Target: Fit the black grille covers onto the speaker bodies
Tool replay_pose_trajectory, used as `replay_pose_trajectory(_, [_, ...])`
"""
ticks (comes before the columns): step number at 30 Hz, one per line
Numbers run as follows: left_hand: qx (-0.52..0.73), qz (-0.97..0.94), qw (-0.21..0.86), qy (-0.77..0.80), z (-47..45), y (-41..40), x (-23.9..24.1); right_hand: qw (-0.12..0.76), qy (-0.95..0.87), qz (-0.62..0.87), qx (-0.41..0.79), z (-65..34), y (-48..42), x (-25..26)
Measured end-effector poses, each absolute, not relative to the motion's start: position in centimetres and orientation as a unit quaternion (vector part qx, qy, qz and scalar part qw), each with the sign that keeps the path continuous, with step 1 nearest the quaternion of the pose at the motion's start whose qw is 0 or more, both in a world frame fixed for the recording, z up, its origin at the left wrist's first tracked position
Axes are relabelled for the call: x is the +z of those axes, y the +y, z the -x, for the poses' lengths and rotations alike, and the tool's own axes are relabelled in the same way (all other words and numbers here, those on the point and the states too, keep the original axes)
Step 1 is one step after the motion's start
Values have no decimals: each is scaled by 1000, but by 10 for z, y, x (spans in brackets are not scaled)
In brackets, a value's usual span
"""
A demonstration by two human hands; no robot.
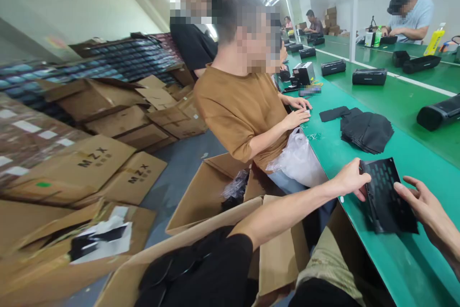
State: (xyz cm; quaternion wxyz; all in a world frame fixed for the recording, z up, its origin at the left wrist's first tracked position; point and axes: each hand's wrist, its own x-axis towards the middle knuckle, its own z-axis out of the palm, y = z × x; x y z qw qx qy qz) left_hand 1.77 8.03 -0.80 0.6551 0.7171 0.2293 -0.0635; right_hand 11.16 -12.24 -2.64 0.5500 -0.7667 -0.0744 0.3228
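A black panel with rows of slotted holes (386,192) is tilted over the green bench near its front edge. My left hand (350,181) pinches the panel's left edge, thumb on the near face and fingertips partly hidden. At the opposite edge, my right hand (426,204) has its thumb against the face, with the other fingers spread apart beside it. Just beyond lies a fanned pile of thin black sheets (366,132), with a smaller black piece (333,113) next to it.
Black speaker-like units (369,77) stand along the green bench (406,106). A co-worker in a brown shirt (244,110) sits on my left, beside a white plastic bag (298,158). Open cardboard boxes (201,197) fill the floor near my left arm; stacked cartons (108,163) stand farther left.
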Motion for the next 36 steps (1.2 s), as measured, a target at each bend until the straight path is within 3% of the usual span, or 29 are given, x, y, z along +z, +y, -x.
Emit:
replay_pose_trajectory(4, [-47, -587, 775, 231, 2, 50, -11, 539, -74, 732, 410, -100, -172, -34])
replay_pose_trajectory(12, [-211, -557, 794, 123, -7, 69, 3, 510, -93, 641, 566, -99, -220, -16])
replay_pose_trajectory(20, [-124, -526, 826, 160, 13, 45, -21, 628, 166, 632, 424, -60, -257, -24])
replay_pose_trajectory(24, [-117, -529, 821, 177, 16, 38, -25, 654, 172, 636, 371, -38, -256, -25])
replay_pose_trajectory(36, [-126, -571, 796, 156, 13, 34, -27, 622, 204, 631, 417, -40, -276, -30])
